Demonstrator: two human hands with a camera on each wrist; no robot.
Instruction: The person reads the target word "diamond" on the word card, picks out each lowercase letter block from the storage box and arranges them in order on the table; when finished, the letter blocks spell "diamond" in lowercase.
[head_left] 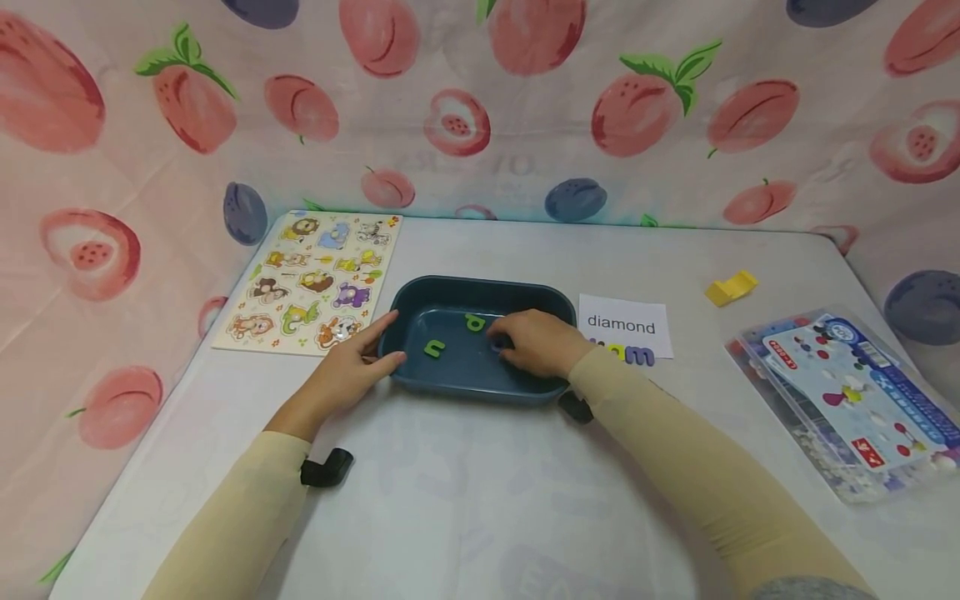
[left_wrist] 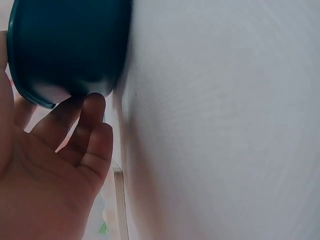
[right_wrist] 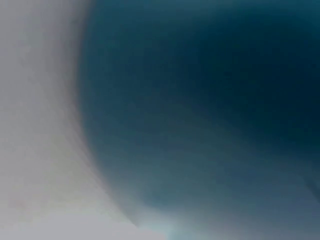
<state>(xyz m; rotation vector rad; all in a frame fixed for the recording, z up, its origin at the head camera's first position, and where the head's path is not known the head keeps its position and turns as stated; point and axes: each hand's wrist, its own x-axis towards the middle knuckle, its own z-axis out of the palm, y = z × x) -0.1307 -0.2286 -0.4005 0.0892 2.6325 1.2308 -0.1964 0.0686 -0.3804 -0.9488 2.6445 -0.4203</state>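
White cloth covers the table [head_left: 450, 492], and on it the dark teal tray [head_left: 472, 390] lies with its long axis running left to right across the person's front, one hand at each end. The left hand [head_left: 345, 367] grips the left end, thumb over the rim and fingers against the outer wall. The right hand [head_left: 543, 343] reaches in over the opposite end, its forearm slanting up from the lower right. Just outside that end, beyond the right wrist, lies the "diamond" card [head_left: 622, 308], with a partly hidden row of letters at its lower edge: a purple m [head_left: 640, 356] at the row's right end, a yellow letter [head_left: 618, 352] beside it. Inside the tray, the green n [head_left: 433, 348] lies nearer the left thumb, while the green d-shaped letter [head_left: 475, 322] lies just left of the right fingertips and slightly farther from the person. Smallest in view is a dark blue piece [head_left: 501, 341] at the right hand's bent fingers; whether they pinch it, I cannot tell.
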